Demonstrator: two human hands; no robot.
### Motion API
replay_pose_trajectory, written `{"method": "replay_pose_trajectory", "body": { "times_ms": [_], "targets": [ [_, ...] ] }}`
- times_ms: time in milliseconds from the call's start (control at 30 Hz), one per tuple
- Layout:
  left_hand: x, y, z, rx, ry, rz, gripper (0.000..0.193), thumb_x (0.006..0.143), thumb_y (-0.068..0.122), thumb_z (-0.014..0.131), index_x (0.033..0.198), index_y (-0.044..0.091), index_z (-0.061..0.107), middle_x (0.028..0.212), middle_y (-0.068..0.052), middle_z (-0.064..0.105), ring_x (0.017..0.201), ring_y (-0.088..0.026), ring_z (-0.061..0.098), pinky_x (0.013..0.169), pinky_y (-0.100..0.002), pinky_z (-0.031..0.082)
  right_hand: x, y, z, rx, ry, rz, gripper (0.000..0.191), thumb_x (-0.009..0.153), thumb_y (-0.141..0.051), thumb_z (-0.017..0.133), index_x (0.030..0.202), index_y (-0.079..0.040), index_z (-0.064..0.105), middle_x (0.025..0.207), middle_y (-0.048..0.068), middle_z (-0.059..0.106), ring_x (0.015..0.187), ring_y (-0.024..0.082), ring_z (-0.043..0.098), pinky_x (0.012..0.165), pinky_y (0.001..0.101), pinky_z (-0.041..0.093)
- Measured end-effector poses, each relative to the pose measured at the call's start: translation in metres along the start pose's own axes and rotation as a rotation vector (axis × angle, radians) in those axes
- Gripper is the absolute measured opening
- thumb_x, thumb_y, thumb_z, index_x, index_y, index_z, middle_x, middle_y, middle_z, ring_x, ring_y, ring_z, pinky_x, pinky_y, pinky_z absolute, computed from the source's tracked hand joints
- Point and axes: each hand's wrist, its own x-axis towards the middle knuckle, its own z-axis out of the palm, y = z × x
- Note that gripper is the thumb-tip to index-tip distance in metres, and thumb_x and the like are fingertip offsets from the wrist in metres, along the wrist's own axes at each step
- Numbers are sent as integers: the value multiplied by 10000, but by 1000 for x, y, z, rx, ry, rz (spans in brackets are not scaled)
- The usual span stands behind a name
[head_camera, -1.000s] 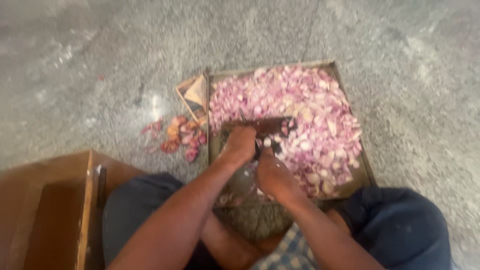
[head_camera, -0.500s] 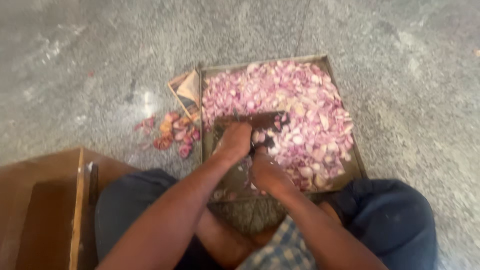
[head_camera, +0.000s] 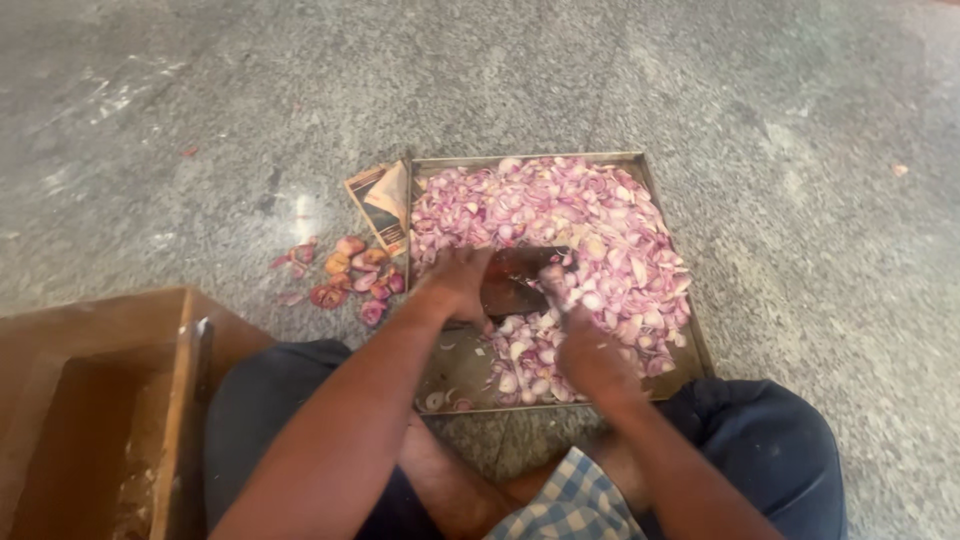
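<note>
While both hands work over the tray (head_camera: 680, 268):
Left hand (head_camera: 458, 280): fingers curled around the dark blade (head_camera: 520, 280).
Right hand (head_camera: 590, 352): fingers pressed on sliced onions (head_camera: 600, 215).
Packet (head_camera: 383, 205): brown, folded, touching tray's left rim.

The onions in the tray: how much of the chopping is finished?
Most looks done: chopped onion pieces fill most of the metal tray. In hand: left hand and right hand work around a dark blade. Left: whole small onions on the floor beside the tray.

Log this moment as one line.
left hand: on dark blade | right hand: in chopped onion | metal tray on floor
</note>
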Motion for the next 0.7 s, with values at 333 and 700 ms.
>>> {"method": "replay_pose_trajectory", "body": {
  "times_ms": [333,700],
  "targets": [
    [-3,5,16,99,152,5,989,678,180,866,1534,217,373,1581,-126,355,1480,-397,313,1195,-571,306,-37,4,-22,117,124,-70,413,865,-240,635,1153,-9,451,883,306,711,910,517,687,856,600,529],
    [-43,38,176,339,154,537,261,955,155,513,1050,56,735,947,-168,749,875,-349,730,753,-504,571,-25,14,-38,262,79,-87,414,864,-298,673,1121,-50,464,947,281,696,956,509,659,847,606,498]
  ]
}}
